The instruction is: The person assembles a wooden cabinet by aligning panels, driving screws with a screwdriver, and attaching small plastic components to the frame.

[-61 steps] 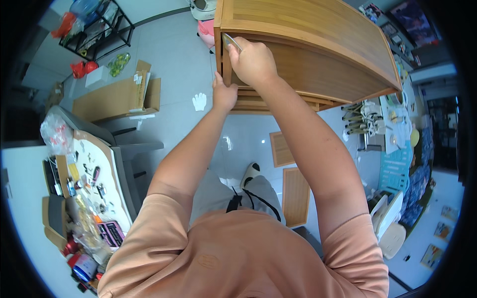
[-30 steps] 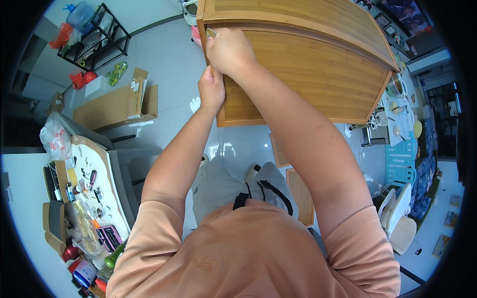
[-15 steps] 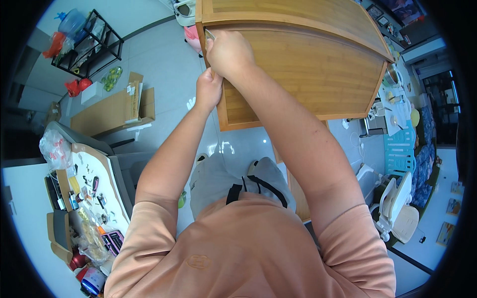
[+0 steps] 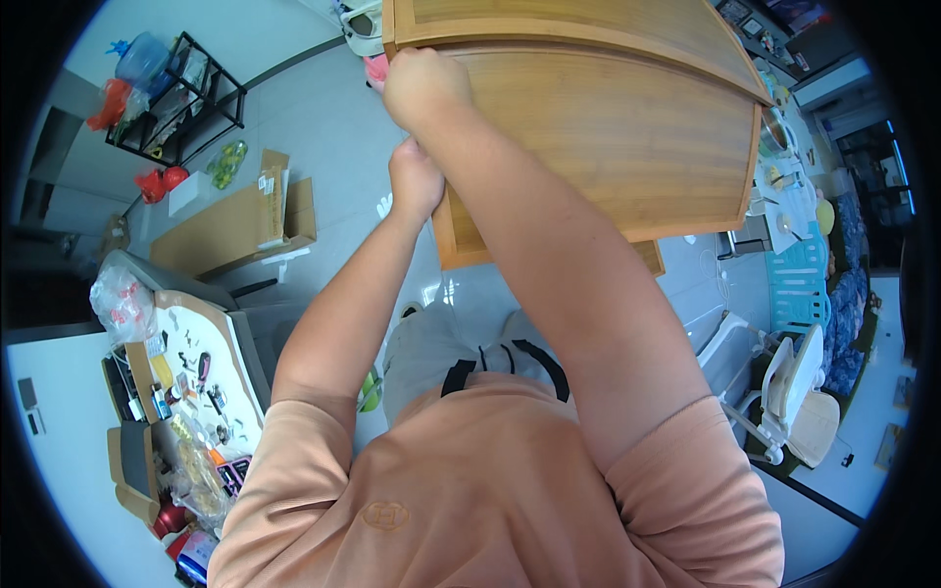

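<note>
A large wooden cabinet (image 4: 608, 137) with framed panels stands in front of me, its left edge nearest my hands. My right hand (image 4: 428, 90) is closed in a fist at the upper left corner of the front panel, and its fingers' contents are hidden. Just below it, my left hand (image 4: 417, 181) is closed at the cabinet's left edge, thumb up. What the left hand grips lies behind the edge and my right wrist. My right forearm crosses in front of the panel.
Flattened cardboard (image 4: 211, 230) lies on the floor to the left, near a black rack (image 4: 181, 103). A white table (image 4: 211, 343) with tools and small parts stands at lower left. A white high chair (image 4: 799, 397) and a blue plastic fence (image 4: 799, 284) are to the right.
My right hand has turned and shifted slightly left; a thin metal piece showing at its fingers before is now hidden. My left hand stays near the edge. The whole view has shifted slightly.
</note>
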Motion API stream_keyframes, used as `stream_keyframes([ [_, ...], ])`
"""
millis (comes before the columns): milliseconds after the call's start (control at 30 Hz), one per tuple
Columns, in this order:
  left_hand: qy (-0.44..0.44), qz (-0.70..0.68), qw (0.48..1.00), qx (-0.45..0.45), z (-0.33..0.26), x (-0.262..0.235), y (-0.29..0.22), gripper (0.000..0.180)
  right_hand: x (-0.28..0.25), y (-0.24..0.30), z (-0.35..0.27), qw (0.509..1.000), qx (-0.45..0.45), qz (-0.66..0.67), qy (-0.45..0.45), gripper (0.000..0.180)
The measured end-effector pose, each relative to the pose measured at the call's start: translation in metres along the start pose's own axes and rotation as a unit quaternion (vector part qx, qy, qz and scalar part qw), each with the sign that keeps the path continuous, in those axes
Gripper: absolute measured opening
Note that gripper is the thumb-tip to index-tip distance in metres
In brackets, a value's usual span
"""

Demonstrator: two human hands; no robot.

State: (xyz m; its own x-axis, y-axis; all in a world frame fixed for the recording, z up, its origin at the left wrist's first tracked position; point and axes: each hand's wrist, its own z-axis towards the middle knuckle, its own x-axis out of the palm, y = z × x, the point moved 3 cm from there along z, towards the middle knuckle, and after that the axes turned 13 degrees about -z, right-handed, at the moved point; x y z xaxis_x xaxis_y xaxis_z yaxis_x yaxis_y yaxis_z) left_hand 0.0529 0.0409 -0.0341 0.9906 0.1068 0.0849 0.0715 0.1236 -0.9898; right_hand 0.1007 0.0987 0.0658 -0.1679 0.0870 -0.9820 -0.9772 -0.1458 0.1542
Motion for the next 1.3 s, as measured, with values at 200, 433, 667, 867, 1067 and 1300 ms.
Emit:
stream_keyframes([
  [200,0.011,0.082,0.996,0.029,0.004,-0.006,0.017,0.018,0.025,-0.007,-0.027,0.994,0.001,0.043,-0.096,0.014],
  [433,0.022,0.04,0.999,0.005,-0.001,-0.003,0.003,0.018,0.018,-0.008,-0.016,0.982,-0.019,0.077,-0.173,0.017],
  [667,0.002,-0.065,0.997,-0.045,0.007,-0.01,0.021,0.024,0.003,-0.027,-0.003,0.984,0.009,0.153,-0.087,0.022],
  [867,0.016,-0.066,0.996,-0.053,0.001,0.0,0.008,0.027,0.007,-0.035,0.002,0.986,-0.003,0.125,-0.112,0.024],
  [1067,-0.009,-0.101,0.992,-0.069,0.005,-0.004,0.011,0.018,0.01,-0.004,0.002,0.997,-0.02,0.021,-0.065,0.018],
  [1300,-0.004,0.022,0.998,-0.065,0.011,-0.008,0.0,0.018,0.007,0.003,0.005,0.993,0.007,-0.013,-0.114,0.017],
])
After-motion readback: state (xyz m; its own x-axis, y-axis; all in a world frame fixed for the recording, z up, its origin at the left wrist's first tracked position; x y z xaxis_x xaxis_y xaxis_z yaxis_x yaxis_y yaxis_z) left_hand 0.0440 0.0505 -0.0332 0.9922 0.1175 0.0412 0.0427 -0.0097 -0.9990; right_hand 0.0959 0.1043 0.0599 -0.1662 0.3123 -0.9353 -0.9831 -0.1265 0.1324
